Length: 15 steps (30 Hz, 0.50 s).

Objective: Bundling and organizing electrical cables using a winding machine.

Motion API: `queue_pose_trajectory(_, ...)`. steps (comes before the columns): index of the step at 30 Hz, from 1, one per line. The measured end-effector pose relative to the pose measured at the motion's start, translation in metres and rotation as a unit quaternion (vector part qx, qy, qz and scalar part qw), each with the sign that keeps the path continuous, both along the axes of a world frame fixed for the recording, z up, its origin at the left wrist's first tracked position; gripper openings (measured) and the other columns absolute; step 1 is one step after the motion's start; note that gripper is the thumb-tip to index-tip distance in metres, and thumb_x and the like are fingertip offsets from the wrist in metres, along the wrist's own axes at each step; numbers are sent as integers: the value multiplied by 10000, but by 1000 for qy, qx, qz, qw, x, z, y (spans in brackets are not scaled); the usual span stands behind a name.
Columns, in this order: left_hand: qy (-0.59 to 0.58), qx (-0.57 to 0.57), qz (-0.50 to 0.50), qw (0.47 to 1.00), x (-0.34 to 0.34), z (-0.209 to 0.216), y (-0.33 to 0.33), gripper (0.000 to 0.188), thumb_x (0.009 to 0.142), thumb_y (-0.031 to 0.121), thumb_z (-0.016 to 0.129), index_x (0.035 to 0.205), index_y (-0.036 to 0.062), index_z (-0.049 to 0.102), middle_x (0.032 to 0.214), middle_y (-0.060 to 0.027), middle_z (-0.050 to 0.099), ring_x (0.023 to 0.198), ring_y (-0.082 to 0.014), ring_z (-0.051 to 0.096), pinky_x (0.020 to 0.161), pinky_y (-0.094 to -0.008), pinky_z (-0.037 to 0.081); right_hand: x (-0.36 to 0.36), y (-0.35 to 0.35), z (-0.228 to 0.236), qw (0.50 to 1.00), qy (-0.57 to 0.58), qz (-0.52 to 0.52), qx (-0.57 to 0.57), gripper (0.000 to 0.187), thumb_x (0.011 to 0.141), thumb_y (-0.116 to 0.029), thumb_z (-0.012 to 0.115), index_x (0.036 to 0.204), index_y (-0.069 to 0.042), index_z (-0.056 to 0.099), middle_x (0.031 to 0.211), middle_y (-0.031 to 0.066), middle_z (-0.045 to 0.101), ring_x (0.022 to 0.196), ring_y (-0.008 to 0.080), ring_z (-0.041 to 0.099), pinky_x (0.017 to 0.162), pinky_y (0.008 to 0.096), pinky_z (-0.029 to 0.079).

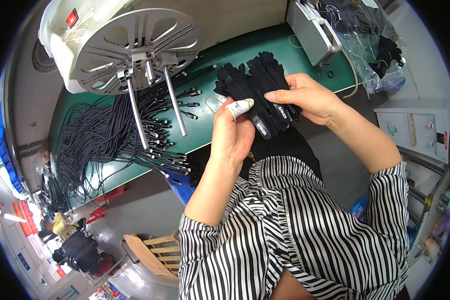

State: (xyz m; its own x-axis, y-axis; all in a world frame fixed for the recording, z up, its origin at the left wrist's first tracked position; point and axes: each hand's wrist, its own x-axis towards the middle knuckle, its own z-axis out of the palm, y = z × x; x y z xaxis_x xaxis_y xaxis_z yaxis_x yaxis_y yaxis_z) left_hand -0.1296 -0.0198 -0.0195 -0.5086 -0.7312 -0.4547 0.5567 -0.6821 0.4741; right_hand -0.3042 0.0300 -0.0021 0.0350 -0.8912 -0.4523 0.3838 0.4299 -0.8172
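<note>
Both hands are closed on stacks of flat black fabric straps (250, 92), which look like hook-and-loop cable ties, each with a rounded end and a small pale print. The stacks lie in two bunches side by side, their loose ends fanned out away from me. My left hand (234, 131) grips the left bunch near its rounded ends, and white tape wraps its thumb. On the other side, my right hand (310, 99) pinches the right bunch with the thumb on top; its fingers underneath are partly hidden.
A large pile of black cables (100, 135) with metal plugs covers the green table (205, 135) at left. Over it stands a slotted metal disc (95, 65) with protruding rods. A grey-white machine (315, 32) and a clear plastic bag (355, 30) are at far right. A wooden chair (152, 255) stands lower left.
</note>
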Motion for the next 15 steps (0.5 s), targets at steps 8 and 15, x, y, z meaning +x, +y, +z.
queue_pose_trajectory(8, -72, -22, 2, 997, -1, -3, -1, 153, 776, -17, 608, 927, -38, 620, 963, -132, 639, 931, -252, 616, 881, -387, 507, -2, -1, -10, 999, -33, 1, 8, 235, 834, -20, 601, 1047, 78, 590, 974, 130, 655, 864, 168, 641, 800, 301, 517)
queue_pose_trajectory(15, -45, 15, -8, 999, 2, -6, -5, 187, 784, -35, 584, 968, -60, 602, 955, -149, 633, 895, -281, 626, 832, -431, 541, 0, -6, -12, 997, -75, -22, 17, 223, 818, -9, 615, 1025, 72, 603, 940, 135, 663, 844, 182, 652, 791, 310, 526)
